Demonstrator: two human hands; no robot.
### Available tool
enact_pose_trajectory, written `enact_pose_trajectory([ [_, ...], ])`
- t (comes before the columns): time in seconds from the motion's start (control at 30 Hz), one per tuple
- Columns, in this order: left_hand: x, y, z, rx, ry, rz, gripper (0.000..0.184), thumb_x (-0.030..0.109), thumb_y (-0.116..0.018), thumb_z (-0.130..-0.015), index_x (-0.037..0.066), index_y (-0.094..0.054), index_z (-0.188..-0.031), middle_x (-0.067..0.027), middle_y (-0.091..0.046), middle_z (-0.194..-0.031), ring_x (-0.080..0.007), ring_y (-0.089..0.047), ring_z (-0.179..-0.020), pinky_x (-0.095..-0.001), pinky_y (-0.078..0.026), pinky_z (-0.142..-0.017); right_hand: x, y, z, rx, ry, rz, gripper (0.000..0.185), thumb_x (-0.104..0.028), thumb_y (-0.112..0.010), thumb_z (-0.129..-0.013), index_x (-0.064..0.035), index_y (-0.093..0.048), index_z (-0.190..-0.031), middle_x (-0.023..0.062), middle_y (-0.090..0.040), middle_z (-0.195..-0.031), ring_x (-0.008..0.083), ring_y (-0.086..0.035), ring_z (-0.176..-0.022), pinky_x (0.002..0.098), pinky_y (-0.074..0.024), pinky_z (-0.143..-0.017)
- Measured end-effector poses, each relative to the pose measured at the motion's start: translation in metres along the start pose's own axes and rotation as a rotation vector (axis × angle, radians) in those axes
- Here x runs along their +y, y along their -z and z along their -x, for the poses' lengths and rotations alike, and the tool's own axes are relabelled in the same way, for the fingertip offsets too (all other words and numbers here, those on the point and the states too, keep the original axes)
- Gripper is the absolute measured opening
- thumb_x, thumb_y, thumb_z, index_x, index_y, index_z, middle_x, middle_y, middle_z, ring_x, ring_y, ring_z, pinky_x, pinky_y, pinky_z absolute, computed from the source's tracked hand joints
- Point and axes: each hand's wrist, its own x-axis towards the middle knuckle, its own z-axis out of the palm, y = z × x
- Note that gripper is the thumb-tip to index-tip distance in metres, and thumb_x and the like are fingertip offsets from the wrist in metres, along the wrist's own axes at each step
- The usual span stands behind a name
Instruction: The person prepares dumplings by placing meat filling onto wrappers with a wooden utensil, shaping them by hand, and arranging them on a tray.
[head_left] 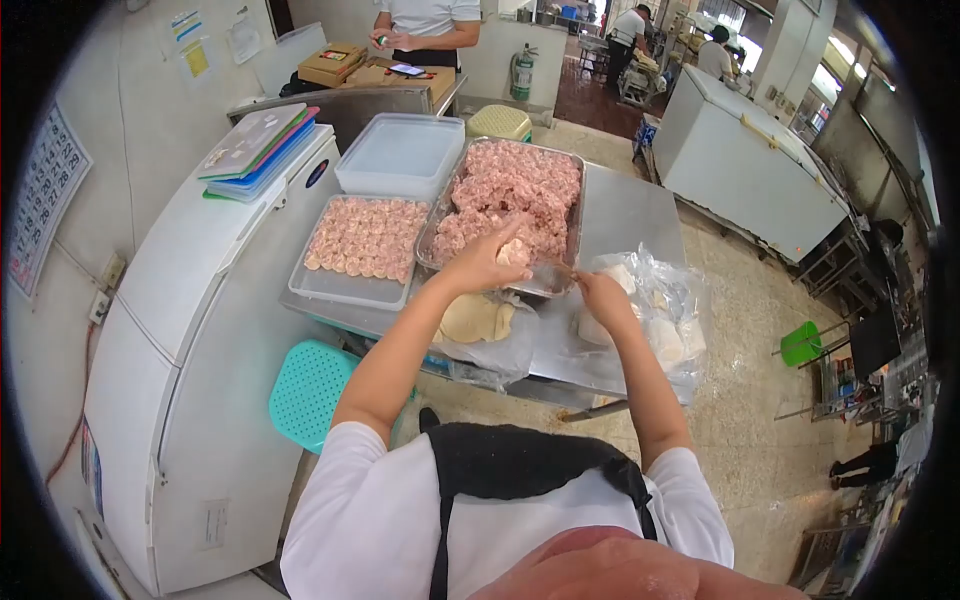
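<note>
Over the near edge of a metal tray [578, 215] heaped with minced meat [520, 180], my left hand [480, 268] cups a meat-filled dumpling [514, 253]. Just right of it, my right hand [605, 298] is closed around the handle of a thin tool [567, 269], whose far end I cannot make out clearly. Below my left hand lies a stack of round dough wrappers [475, 320] on clear plastic. A shallow plastic tray [345, 291] at the left holds rows of filled dumplings [368, 235]. By my right forearm sits a plastic bag [665, 300] with pale, rounded pieces inside.
Stacked translucent containers [400, 150] stand behind the dumpling tray. A white chest freezer [210, 350] flanks the table on the left, with colored boards [255, 150] on top. A turquoise stool [312, 395] is below. Another person [430, 25] stands at the back; two more are farther off.
</note>
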Motion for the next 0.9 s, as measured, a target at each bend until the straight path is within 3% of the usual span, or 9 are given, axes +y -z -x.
enact_pose_trajectory([
  [0.03, -0.003, 0.003, -0.004, 0.015, -0.04, -0.031, 0.094, 0.033, -0.078, -0.07, 0.016, -0.029, -0.149, -0.0205, -0.048, -0.139, -0.034, -0.05, -0.126, -0.0381, -0.039, -0.104, 0.008, 0.005, -0.004, -0.011, 0.009, -0.028, 0.028, -0.022, -0.051, -0.095, -0.0016, -0.062, -0.11, 0.0215, -0.063, -0.087, 0.0405, -0.063, -0.08, 0.0459, -0.0494, -0.07],
  [0.13, -0.014, 0.002, 0.005, 0.011, -0.059, -0.075, 0.095, 0.032, -0.078, -0.071, 0.02, -0.027, -0.15, -0.019, -0.045, -0.143, -0.0332, -0.049, -0.127, -0.0379, -0.039, -0.105, 0.007, 0.024, 0.009, 0.269, 0.038, -0.374, 0.031, -0.027, -0.05, -0.097, -0.0003, -0.065, -0.105, 0.0181, -0.063, -0.076, 0.0321, -0.063, -0.071, 0.0409, -0.0482, -0.066],
  [0.23, -0.003, 0.006, 0.005, 0.017, -0.028, -0.084, 0.095, 0.028, -0.078, -0.071, 0.019, -0.027, -0.15, -0.0187, -0.044, -0.144, -0.0335, -0.049, -0.128, -0.0383, -0.039, -0.105, -0.032, 0.076, 0.016, 0.057, -0.197, -0.605, 0.034, -0.03, -0.051, -0.098, -0.0005, -0.067, -0.103, 0.0111, -0.058, -0.068, 0.0199, -0.056, -0.063, 0.0343, -0.0451, -0.062],
  [0.27, 0.0, 0.004, 0.005, 0.041, -0.058, -0.094, 0.097, 0.027, -0.078, -0.07, 0.019, -0.025, -0.151, -0.0193, -0.044, -0.143, -0.0346, -0.049, -0.127, -0.0387, -0.04, -0.105, -0.031, 0.075, 0.018, 0.033, -0.183, -0.654, 0.034, -0.031, -0.051, -0.098, -0.0012, -0.068, -0.097, 0.0056, -0.053, -0.065, 0.014, -0.048, -0.061, 0.0313, -0.0423, -0.059],
  [0.4, 0.015, 0.004, 0.005, -0.025, -0.047, -0.044, 0.099, 0.025, -0.078, -0.072, 0.02, -0.02, -0.152, -0.0167, -0.041, -0.147, -0.0322, -0.048, -0.129, -0.0391, -0.038, -0.107, -0.041, 0.056, 0.027, -0.252, -0.173, -0.538, 0.042, -0.036, -0.048, -0.099, -0.0006, -0.066, -0.085, 0.0047, -0.05, -0.059, 0.0147, -0.049, -0.057, 0.0322, -0.0418, -0.056],
  [0.5, 0.021, 0.01, 0.011, -0.14, 0.047, -0.185, 0.104, 0.025, -0.079, -0.073, 0.02, -0.013, -0.153, -0.0196, -0.04, -0.146, -0.0344, -0.047, -0.129, -0.0391, -0.04, -0.105, -0.064, 0.057, 0.034, -0.29, -0.199, -0.583, 0.044, -0.038, -0.048, -0.099, -0.0015, -0.065, -0.082, 0.0028, -0.047, -0.054, 0.0125, -0.046, -0.051, 0.0311, -0.0389, -0.051],
  [0.7, 0.025, 0.033, 0.031, -0.205, 0.056, -0.154, 0.106, 0.019, -0.079, -0.074, 0.02, -0.008, -0.153, -0.0262, -0.041, -0.143, -0.0382, -0.05, -0.126, -0.0388, -0.042, -0.102, -0.093, 0.053, 0.037, -0.3, -0.21, -0.692, 0.043, -0.039, -0.047, -0.1, -0.0044, -0.062, -0.079, -0.0013, -0.044, -0.051, 0.008, -0.041, -0.046, 0.0268, -0.033, -0.045],
  [0.8, 0.008, 0.046, 0.042, -0.172, 0.08, -0.206, 0.107, 0.02, -0.079, -0.074, 0.02, -0.007, -0.153, -0.0245, -0.044, -0.141, -0.0388, -0.05, -0.124, -0.0398, -0.042, -0.102, -0.108, 0.046, 0.036, -0.27, -0.24, -0.792, 0.043, -0.039, -0.047, -0.1, -0.0045, -0.064, -0.081, -0.0015, -0.044, -0.051, 0.0077, -0.041, -0.047, 0.0262, -0.0335, -0.046],
  [0.9, -0.002, 0.076, 0.064, -0.065, -0.007, -0.18, 0.109, 0.02, -0.079, -0.071, 0.02, -0.007, -0.153, -0.0301, -0.06, -0.117, -0.043, -0.057, -0.11, -0.0447, -0.046, -0.093, -0.151, 0.041, 0.032, -0.168, -0.173, -0.736, 0.043, -0.039, -0.047, -0.1, -0.0041, -0.066, -0.083, -0.0017, -0.043, -0.051, 0.0075, -0.041, -0.047, 0.0263, -0.0335, -0.046],
])
